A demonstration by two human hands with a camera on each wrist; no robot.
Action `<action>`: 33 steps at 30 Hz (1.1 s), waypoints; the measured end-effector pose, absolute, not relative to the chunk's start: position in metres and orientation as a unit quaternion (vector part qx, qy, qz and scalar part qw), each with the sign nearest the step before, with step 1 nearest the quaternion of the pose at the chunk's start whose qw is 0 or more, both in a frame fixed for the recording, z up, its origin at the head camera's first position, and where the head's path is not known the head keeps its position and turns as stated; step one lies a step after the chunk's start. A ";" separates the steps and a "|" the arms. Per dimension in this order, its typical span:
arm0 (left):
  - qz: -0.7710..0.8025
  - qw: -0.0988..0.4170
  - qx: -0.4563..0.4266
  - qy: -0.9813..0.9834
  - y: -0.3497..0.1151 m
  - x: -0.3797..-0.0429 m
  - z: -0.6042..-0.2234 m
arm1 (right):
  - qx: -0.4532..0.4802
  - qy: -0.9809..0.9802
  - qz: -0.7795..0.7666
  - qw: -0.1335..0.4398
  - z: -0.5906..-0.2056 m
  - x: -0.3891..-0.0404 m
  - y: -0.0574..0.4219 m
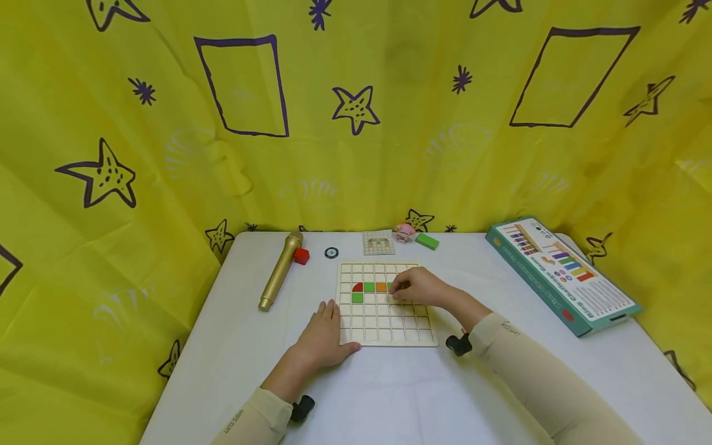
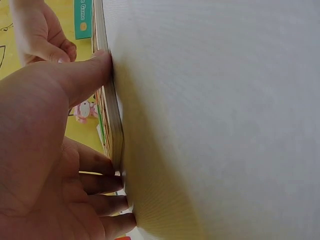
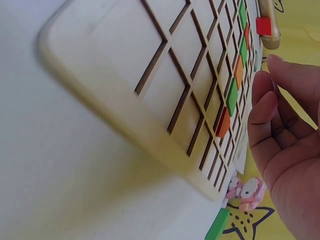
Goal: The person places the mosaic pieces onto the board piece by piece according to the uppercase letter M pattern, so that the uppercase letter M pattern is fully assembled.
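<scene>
A pale wooden grid board (image 1: 389, 330) lies on the white table with colored tiles in its cells. My left hand (image 1: 322, 337) steadies it, fingers along the left edge and thumb at the near-left corner. Over the board's right half is my right hand (image 1: 419, 286), fingers loosely bent, with nothing visible between thumb and fingertips in the right wrist view. A red rounded tile (image 1: 358, 287), green tile (image 1: 369, 287) and orange tile (image 1: 381, 287) form a row, a second green tile (image 1: 357, 298) below the red. The right wrist view shows another green tile (image 3: 232, 97) and a red-orange tile (image 3: 223, 123) farther along.
Behind the board lie a small pattern card (image 1: 379, 243), a pink figurine (image 1: 405, 232) and a green block (image 1: 427, 241). A gold microphone (image 1: 280, 272), red cube (image 1: 301, 256) and round token (image 1: 331, 253) are at left. A game box (image 1: 564, 275) lies at right; a yellow curtain (image 1: 356, 167) hangs behind.
</scene>
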State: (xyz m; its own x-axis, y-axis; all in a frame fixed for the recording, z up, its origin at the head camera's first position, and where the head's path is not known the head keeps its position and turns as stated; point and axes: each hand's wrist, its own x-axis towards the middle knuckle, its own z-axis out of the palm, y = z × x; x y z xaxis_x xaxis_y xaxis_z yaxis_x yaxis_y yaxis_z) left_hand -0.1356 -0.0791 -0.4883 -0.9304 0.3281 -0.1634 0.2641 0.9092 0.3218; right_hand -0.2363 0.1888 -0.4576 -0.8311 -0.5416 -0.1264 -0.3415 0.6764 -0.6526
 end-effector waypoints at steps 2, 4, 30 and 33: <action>0.148 0.107 0.154 0.971 -0.079 -0.135 -0.488 | -0.241 0.902 -0.320 0.159 -0.457 -0.234 0.194; 0.147 0.106 0.156 0.971 -0.079 -0.135 -0.487 | -0.234 0.902 -0.324 0.162 -0.456 -0.233 0.200; 0.144 0.100 0.161 0.971 -0.079 -0.135 -0.489 | -0.171 0.912 -0.330 0.174 -0.450 -0.211 0.254; 0.143 0.101 0.162 0.971 -0.079 -0.136 -0.489 | -0.164 0.912 -0.332 0.175 -0.452 -0.209 0.259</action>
State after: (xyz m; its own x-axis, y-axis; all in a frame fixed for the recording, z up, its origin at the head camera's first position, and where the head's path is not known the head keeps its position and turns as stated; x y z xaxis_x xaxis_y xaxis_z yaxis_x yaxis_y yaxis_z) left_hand -0.1361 -0.0791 -0.4891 -0.9272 0.3430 -0.1505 0.2849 0.9066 0.3113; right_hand -0.2094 0.2591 -0.4517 -0.8850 -0.4150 -0.2110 -0.1826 0.7263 -0.6627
